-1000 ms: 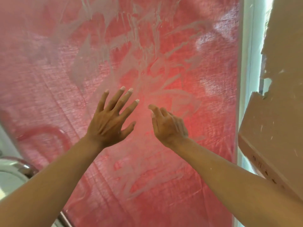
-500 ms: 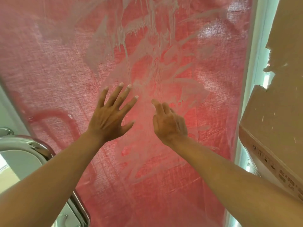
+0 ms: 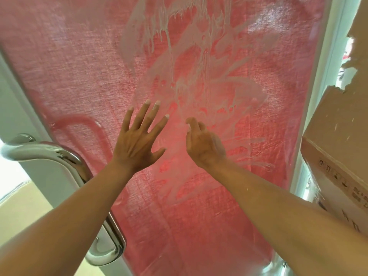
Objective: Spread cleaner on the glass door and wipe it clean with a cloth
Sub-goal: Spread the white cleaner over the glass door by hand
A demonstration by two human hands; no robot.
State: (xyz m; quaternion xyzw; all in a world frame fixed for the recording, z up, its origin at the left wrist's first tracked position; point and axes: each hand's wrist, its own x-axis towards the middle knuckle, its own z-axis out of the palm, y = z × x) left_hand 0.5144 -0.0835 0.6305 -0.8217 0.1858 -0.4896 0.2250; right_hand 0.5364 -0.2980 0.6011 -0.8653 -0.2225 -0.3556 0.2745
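1. A person's left hand (image 3: 137,145) lay flat with fingers spread on the glass door (image 3: 79,80), its grip open.
2. The right hand (image 3: 204,146) touched the pane just beside it, fingers loosely curled, holding nothing.
3. White cleaner (image 3: 179,48) streaked and dripped above both hands.
4. A metal handle (image 3: 65,156) stood at left, a cardboard box (image 3: 336,148) at right.
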